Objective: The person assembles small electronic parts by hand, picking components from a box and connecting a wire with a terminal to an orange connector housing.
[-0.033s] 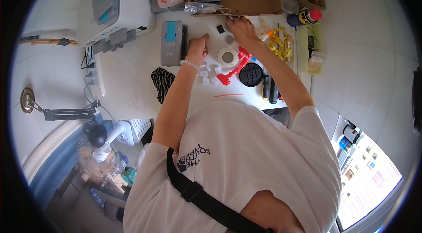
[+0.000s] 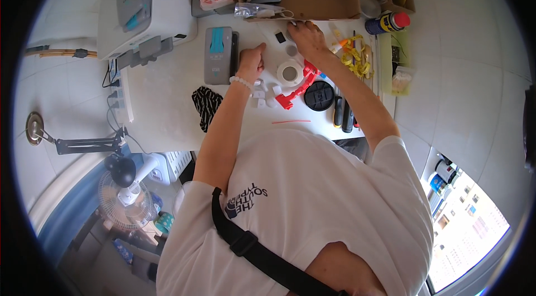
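1. Nothing much has shifted since the earlier frame: your two hands sit at the same spots on the white table, and the parts around them lie as before.
2. Your left hand rests on the table with its fingers curled in; you cannot tell whether that grip holds anything. A bead bracelet rings the wrist.
3. Just left of that grip lies a grey device with a teal label; just below and right of it sit small white pieces.
4. Your right hand lies palm down, fingers spread flat against the table, holding nothing you can see.
5. Just left of this grip are a small black square and a small grey cap.
6. Below it sit a white tape roll and, touching that roll's right side, a red plastic tool.
7. Right of the right grip lies a yellow measuring tape; a black round lid sits further down, beside the forearm.
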### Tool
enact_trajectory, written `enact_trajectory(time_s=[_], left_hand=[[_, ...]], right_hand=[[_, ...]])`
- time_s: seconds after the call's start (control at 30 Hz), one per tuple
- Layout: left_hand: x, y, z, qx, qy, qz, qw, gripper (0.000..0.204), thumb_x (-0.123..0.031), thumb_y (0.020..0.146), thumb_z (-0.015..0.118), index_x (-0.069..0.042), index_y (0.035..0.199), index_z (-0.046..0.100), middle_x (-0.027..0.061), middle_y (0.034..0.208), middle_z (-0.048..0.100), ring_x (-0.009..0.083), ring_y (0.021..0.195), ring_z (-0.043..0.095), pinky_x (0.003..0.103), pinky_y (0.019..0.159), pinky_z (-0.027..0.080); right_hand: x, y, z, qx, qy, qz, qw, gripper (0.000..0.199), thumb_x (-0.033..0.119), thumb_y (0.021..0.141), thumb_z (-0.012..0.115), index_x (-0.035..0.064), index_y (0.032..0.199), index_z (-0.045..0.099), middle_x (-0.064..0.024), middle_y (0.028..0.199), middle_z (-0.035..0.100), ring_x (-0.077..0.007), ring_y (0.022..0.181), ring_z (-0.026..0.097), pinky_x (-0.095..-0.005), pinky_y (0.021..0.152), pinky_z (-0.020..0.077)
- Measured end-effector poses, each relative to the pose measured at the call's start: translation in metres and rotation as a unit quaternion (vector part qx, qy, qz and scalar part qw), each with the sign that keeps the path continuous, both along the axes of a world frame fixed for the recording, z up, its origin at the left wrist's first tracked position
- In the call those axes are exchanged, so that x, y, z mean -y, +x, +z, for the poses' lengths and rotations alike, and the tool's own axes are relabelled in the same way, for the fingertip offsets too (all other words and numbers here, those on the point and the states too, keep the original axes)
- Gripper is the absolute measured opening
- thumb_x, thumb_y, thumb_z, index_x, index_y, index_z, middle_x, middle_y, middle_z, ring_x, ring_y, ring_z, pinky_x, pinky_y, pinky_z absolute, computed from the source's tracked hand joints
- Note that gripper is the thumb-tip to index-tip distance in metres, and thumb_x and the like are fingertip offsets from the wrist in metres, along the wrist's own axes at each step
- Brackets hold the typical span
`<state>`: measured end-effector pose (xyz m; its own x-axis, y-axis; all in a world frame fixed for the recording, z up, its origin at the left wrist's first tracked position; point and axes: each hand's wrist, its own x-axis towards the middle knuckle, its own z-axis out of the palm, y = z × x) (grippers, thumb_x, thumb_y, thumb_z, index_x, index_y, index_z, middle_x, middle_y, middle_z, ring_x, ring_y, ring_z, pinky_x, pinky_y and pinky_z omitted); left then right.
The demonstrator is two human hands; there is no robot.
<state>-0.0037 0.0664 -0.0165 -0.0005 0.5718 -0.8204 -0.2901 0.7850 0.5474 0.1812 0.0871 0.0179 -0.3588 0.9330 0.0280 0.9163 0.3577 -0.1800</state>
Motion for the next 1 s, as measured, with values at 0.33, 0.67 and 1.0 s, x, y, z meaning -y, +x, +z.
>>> enact_trajectory(time_s=[0.33,0.67,1.0], left_hand=[[-0.003,0.011,0.009,-0.052,-0.024,0.001,0.998,0.044,-0.026,0.082,0.063,-0.014,0.049,0.037,-0.0016,0.04,0.032,0.0127,0.029,0.027,0.028,0.03,0.02],[-0.004,0.012,0.017,-0.078,-0.041,-0.004,0.996,0.044,-0.029,0.083,0.062,-0.014,0.05,0.038,-0.0019,0.04,0.031,0.013,0.029,0.025,0.028,0.03,0.018],[-0.007,0.014,0.022,-0.103,-0.043,-0.041,0.993,0.049,-0.034,0.084,0.061,-0.013,0.047,0.036,0.0008,0.039,0.033,0.0147,0.029,0.031,0.029,0.03,0.021]], right_hand=[[0.003,0.004,-0.011,-0.032,0.079,0.025,0.996,0.024,0.002,0.064,0.057,0.0035,0.088,0.057,-0.0104,0.094,0.058,-0.0275,0.096,0.056,-0.0369,0.088,0.0431],[0.008,0.028,0.076,-0.212,-0.103,-0.054,0.97,0.036,0.008,0.065,0.064,0.0017,0.1,0.056,-0.0167,0.101,0.057,-0.0329,0.096,0.056,-0.0389,0.08,0.0482],[-0.12,0.041,0.043,-0.131,-0.073,-0.154,0.977,0.034,0.007,0.067,0.063,0.0007,0.1,0.056,-0.0214,0.102,0.058,-0.0393,0.092,0.057,-0.0408,0.079,0.0482]])
